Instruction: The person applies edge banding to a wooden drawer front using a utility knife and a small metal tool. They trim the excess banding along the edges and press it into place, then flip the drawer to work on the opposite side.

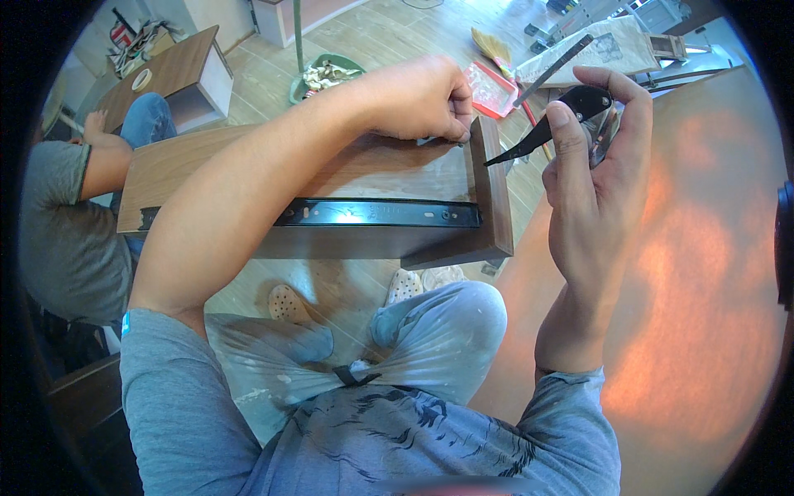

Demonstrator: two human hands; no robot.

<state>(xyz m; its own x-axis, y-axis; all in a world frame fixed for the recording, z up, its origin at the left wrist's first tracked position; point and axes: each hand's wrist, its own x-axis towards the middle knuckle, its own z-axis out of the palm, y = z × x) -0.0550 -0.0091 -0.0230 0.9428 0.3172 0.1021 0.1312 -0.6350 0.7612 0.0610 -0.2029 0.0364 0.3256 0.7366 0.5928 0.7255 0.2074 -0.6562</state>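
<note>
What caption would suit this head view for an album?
Left hand pressing a wooden drawer panel with black slide rail; right hand holding a black-handled tool.

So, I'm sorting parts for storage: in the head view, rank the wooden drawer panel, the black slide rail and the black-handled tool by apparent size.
1. wooden drawer panel
2. black slide rail
3. black-handled tool, though it sits nearer the camera, so its true size is unsure.

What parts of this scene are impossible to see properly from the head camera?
- Whatever the left hand pinches at the wooden panel: covered by its own fingers.
- The tool in the right hand: its rear half is hidden behind palm and fingers, so its kind is unclear.
- The metal drawer slide: its left end passes behind the forearm.
- The seated person at left: cut off by the dark fisheye rim.
</note>
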